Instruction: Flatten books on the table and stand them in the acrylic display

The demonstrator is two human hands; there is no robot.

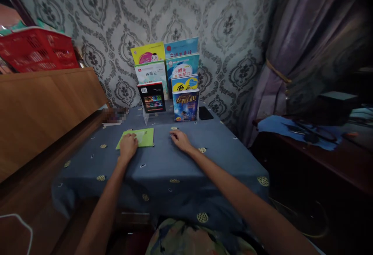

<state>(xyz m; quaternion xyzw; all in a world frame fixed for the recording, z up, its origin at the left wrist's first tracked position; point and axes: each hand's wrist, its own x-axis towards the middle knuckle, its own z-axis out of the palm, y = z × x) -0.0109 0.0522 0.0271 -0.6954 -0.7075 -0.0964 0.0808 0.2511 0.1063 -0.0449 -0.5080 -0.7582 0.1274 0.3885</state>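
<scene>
A thin light-green book lies flat on the cloth-covered table. My left hand rests on its left part, fingers loosely bent over the cover and not wrapped round it. To the right of the book, my right hand lies on the tablecloth, holding nothing, its fingers partly stretched toward the left. Behind both hands, a clear display rack holds upright books in two columns. A black-covered book is at the front left, and a blue book at the front right.
A black phone-like slab lies right of the rack. Some blurred items sit at the table's back left. A wooden panel with a red basket on top borders the left. A dark side table and a curtain are at right.
</scene>
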